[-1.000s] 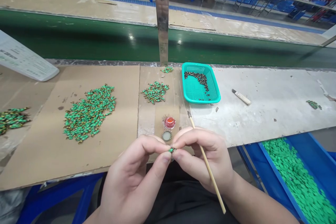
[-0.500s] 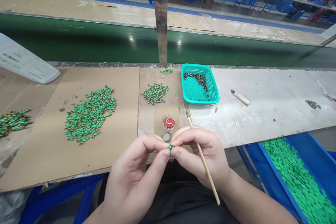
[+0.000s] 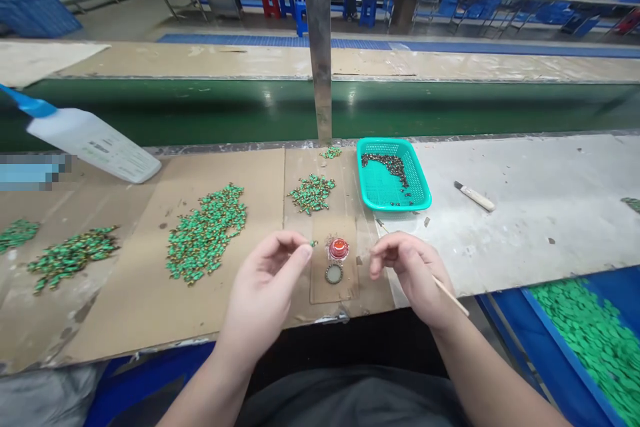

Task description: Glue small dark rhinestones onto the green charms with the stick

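Observation:
My left hand (image 3: 267, 290) is closed, with thumb and forefinger pinching a small green-and-brown piece (image 3: 314, 243). Just right of it lie a red pot of glossy liquid (image 3: 339, 248) and a round bottle cap (image 3: 334, 273), both on a small cardboard piece (image 3: 347, 292). My right hand (image 3: 413, 273) has curled fingers around a thin wooden-handled paintbrush (image 3: 454, 300); the brush tip shows beyond the fingers and the middle is hidden. Nothing else is visible at its fingertips. A small heap of similar green pieces (image 3: 313, 193) lies beyond my left hand.
A larger heap of green pieces (image 3: 207, 233) lies left, with further heaps beyond. A turquoise basket (image 3: 367, 199) holds small dark pieces. A white squeeze bottle (image 3: 100, 143) leans at left. A flat brush (image 3: 475, 196) lies right; a blue tray (image 3: 555, 340) holds green discs.
My hands have come apart: the left moved left with the small green piece, the right moved right with the paintbrush. The view has shifted, showing more of the squeeze bottle.

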A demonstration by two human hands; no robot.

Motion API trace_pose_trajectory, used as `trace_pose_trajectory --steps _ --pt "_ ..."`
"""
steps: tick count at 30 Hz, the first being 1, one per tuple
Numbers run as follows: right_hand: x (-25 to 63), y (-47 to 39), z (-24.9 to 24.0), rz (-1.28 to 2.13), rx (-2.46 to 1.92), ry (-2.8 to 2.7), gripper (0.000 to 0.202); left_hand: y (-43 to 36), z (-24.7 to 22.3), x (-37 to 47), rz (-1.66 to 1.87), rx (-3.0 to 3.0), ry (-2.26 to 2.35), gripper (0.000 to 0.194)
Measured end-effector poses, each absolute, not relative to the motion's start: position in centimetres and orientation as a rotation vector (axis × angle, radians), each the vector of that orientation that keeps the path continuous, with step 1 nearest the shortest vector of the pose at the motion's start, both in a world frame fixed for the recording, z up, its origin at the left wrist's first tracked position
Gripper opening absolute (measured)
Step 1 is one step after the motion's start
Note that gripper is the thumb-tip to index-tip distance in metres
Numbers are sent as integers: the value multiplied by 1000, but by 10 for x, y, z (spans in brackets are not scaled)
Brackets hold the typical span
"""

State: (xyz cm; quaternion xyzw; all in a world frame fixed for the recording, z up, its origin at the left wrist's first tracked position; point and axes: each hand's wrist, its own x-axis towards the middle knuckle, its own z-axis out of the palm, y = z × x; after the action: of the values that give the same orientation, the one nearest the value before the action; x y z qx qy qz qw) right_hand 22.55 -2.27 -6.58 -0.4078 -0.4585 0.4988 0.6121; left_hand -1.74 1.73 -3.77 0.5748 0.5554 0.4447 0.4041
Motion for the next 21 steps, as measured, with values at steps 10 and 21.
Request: trace_pose_trajectory --steps 10,21 --pt "238 -14 -99 1226 -887 -966 55 118 -66 -6 758 2009 1736 26" --pt "243 -14 -116 1352 -1037 -806 46 168 -30 -117 413 1822 2188 39"
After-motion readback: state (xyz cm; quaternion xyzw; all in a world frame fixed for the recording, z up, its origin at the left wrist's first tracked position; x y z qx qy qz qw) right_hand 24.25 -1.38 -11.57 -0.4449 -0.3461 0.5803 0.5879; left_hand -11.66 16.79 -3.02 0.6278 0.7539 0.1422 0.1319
